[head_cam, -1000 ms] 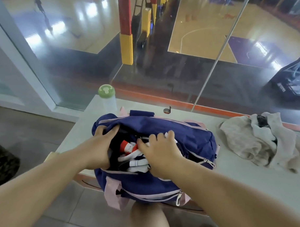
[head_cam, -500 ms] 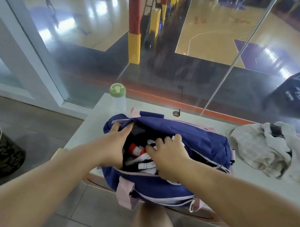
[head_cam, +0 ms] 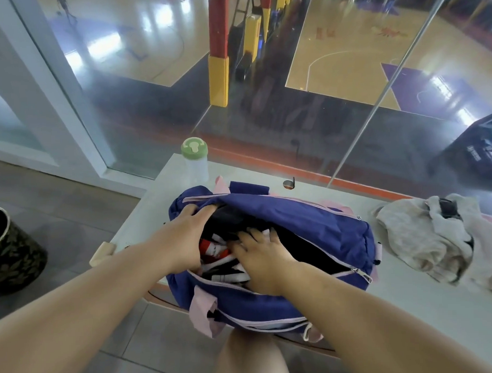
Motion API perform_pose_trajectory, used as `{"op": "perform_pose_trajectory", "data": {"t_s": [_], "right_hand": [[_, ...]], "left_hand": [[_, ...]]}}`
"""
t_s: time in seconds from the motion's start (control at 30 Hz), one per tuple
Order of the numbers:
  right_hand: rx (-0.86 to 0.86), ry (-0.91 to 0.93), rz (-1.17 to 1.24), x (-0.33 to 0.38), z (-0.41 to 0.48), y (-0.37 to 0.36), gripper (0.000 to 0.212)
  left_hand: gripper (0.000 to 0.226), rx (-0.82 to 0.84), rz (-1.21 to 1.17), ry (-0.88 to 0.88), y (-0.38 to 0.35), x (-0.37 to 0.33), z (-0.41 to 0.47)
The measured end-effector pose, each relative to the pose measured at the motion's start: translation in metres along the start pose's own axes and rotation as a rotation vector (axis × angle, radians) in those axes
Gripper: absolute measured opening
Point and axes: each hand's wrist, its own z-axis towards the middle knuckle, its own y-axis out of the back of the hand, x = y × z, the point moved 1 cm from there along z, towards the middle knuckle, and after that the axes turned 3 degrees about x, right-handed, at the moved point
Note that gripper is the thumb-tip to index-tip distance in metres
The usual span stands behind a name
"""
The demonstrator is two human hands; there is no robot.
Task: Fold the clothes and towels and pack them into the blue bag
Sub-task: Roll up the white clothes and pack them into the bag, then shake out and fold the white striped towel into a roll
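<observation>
- A bare knee (head_cam: 249, 356) shows nearest of all, just below the blue bag (head_cam: 310, 226).
- The blue bag sits on a pale bench (head_cam: 410, 306) with its front hanging over the bench's near edge, zip open, pink straps hanging down its front.
- The right hand (head_cam: 265, 262) lies flat inside the bag's mouth, fingers spread and pressing down on a folded red, white and black garment (head_cam: 216, 250); it grips nothing that I can see.
- The left hand (head_cam: 182, 238) is at the bag's left end, fingers curled over the upper rim of the opening and holding that flap of fabric.
- More dark cloth fills the bag behind the striped garment.
- To the right of the bag, apart from it, a crumpled off-white towel (head_cam: 425, 236) lies unfolded on the bench with a small black item on top.
- Left of the bag, down on the floor, stands a dark patterned bin (head_cam: 10, 250).
- Behind the bag's left end a clear bottle with a green lid (head_cam: 195, 160) stands upright.
- Beyond the bag a glass wall (head_cam: 292, 115) looks onto a basketball court.
</observation>
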Motion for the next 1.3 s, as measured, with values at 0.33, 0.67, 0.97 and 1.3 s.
{"op": "perform_pose_trajectory", "data": {"t_s": [0.33, 0.67, 0.97, 1.3], "right_hand": [[-0.080, 0.026, 0.107, -0.029, -0.083, 0.035, 0.037], [0.008, -0.243, 0.335, -0.081, -0.208, -0.013, 0.034], [0.135, -0.613, 0.479, -0.182, -0.305, -0.073, 0.053], [-0.009, -1.010, 0.496, -0.320, -0.344, -0.116, 0.040]], "left_hand": [[0.051, -0.252, 0.140, -0.001, -0.002, -0.026, -0.045], [0.028, -0.136, 0.118, -0.172, -0.043, -0.137, -0.063], [0.033, 0.055, 0.195, -0.389, -0.089, -0.262, -0.011], [0.027, 0.122, 0.106, -0.469, -0.123, -0.377, 0.110]]}}
